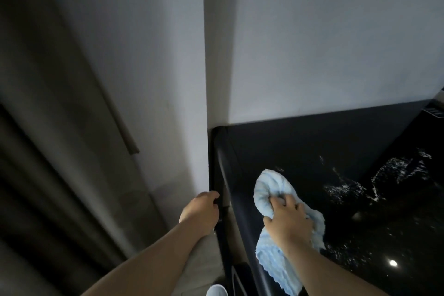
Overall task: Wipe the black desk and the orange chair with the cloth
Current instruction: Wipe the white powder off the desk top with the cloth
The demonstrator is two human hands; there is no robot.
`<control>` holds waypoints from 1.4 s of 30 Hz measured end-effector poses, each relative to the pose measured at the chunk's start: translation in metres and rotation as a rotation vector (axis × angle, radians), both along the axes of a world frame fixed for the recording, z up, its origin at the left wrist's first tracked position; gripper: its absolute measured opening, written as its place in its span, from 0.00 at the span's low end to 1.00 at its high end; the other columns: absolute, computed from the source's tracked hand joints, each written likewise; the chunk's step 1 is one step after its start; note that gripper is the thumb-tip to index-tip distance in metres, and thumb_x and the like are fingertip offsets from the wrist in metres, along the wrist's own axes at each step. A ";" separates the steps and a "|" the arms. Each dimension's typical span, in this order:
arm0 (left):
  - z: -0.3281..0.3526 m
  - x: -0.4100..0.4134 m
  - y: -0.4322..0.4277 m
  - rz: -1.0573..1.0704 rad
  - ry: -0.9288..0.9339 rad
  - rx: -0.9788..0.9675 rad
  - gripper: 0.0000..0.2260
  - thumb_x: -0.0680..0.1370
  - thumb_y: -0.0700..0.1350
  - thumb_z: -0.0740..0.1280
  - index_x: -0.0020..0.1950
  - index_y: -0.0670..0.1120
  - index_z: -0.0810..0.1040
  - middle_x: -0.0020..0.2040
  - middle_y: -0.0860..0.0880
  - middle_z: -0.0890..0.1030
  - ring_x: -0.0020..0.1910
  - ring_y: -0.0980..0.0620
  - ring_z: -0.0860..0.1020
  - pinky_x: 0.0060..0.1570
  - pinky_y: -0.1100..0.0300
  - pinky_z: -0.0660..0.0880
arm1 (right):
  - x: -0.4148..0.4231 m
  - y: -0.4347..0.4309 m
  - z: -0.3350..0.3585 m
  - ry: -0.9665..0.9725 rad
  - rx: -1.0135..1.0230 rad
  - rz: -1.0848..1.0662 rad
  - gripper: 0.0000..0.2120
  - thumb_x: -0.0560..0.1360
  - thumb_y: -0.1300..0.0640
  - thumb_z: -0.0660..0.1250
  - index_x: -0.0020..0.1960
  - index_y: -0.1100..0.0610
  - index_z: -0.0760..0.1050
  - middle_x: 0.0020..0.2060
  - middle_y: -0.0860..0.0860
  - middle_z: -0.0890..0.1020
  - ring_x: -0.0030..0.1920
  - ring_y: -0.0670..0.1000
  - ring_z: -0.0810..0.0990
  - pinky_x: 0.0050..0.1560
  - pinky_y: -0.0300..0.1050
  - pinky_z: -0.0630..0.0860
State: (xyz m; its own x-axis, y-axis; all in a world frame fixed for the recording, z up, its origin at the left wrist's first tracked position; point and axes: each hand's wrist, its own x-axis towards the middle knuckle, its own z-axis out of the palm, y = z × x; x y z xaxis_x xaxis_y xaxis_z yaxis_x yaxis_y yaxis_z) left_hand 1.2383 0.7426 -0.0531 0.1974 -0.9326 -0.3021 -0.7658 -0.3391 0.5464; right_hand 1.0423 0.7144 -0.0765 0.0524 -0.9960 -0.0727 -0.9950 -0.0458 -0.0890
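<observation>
Right hand (287, 218) presses cloth (271, 190) on wet black desk (312, 146).

We see both forearms bare, reaching forward from the lower edge. Left hand (201, 211): knuckles up, fingers curled round a dark edge beside it. Right hand (287, 220): palm down, fingers bent and spread, bunching the cloth (271, 190) and pressing it onto the tabletop (312, 146).
</observation>
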 end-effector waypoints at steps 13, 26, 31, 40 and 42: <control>-0.013 -0.012 0.050 -0.149 -0.052 -0.010 0.19 0.81 0.44 0.54 0.72 0.53 0.64 0.72 0.52 0.67 0.68 0.49 0.68 0.65 0.56 0.68 | -0.040 0.052 -0.009 -0.027 -0.189 -0.048 0.23 0.72 0.45 0.65 0.66 0.43 0.68 0.65 0.47 0.70 0.62 0.55 0.71 0.58 0.53 0.70; -0.017 -0.026 0.071 -0.161 -0.039 -0.035 0.19 0.81 0.44 0.55 0.72 0.53 0.65 0.71 0.53 0.68 0.67 0.49 0.70 0.64 0.56 0.70 | -0.047 0.079 -0.011 0.002 -0.068 -0.094 0.30 0.72 0.37 0.60 0.72 0.39 0.55 0.75 0.47 0.50 0.72 0.56 0.56 0.65 0.57 0.63; -0.018 -0.032 0.073 -0.171 -0.065 -0.046 0.19 0.80 0.43 0.55 0.72 0.51 0.66 0.70 0.52 0.69 0.67 0.49 0.69 0.64 0.56 0.69 | -0.033 0.073 0.005 -0.236 -0.394 0.044 0.19 0.55 0.53 0.76 0.45 0.52 0.78 0.44 0.51 0.80 0.40 0.58 0.78 0.37 0.51 0.75; -0.017 -0.051 0.072 -0.160 -0.019 -0.074 0.18 0.80 0.40 0.53 0.69 0.52 0.69 0.67 0.52 0.72 0.62 0.49 0.72 0.60 0.55 0.72 | -0.056 0.098 -0.020 0.019 -0.275 0.027 0.30 0.58 0.42 0.75 0.58 0.46 0.75 0.54 0.52 0.78 0.48 0.59 0.78 0.37 0.54 0.75; -0.019 -0.055 0.073 -0.160 -0.004 -0.075 0.18 0.80 0.41 0.53 0.70 0.52 0.68 0.67 0.52 0.71 0.61 0.49 0.73 0.59 0.54 0.73 | -0.066 0.089 -0.009 -0.095 -0.299 -0.104 0.27 0.64 0.47 0.74 0.62 0.51 0.74 0.55 0.54 0.77 0.50 0.59 0.77 0.45 0.53 0.75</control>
